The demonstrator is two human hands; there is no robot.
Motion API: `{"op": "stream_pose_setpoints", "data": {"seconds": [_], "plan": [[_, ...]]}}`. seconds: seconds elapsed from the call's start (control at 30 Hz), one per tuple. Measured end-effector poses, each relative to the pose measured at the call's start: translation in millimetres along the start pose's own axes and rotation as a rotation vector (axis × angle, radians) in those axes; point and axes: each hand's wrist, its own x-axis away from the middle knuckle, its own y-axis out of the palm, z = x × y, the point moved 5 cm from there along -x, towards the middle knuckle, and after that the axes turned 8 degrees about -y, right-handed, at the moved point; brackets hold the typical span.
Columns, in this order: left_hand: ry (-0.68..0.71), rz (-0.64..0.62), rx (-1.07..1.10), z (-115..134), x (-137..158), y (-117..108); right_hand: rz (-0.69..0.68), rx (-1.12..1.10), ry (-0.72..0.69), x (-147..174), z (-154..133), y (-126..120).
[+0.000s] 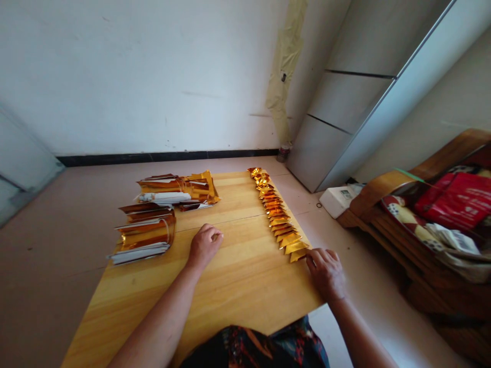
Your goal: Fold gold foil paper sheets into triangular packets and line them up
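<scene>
A long row of folded gold foil papers lines the right edge of the wooden table. At the near end of that row, my right hand has its fingertips pinched on the closest folded gold foil paper. My left hand rests over the middle of the table with its fingers curled closed, and nothing shows in them. To its left lie bundled stacks of gold foil paper with white edges, one nearer and one farther back.
A wooden armchair holding a red bag stands to the right. Beside it sits a white box on the floor. A tall grey cabinet and a white wall rise behind the table. A small can stands by the cabinet.
</scene>
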Motion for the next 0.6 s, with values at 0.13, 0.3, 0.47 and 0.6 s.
{"op": "stream_pose_setpoints", "data": {"seconds": [0.13,0.3,0.47,0.6], "plan": [[0.006,0.003,0.002,0.4,-0.4,-0.3,-0.014,0.061,-0.005,-6.9,-2.6,1.6],[-0.001,0.004,-0.004,0.5,0.0,-0.7,-0.042,0.114,-0.034,-12.0,-5.2,4.3],[-0.004,0.003,0.004,-0.1,0.4,-0.5,-0.048,0.146,-0.038,-15.9,-4.9,8.2],[-0.010,0.002,-0.008,0.6,0.9,-0.4,-0.071,0.159,-0.042,-16.6,-6.6,12.3]]}}
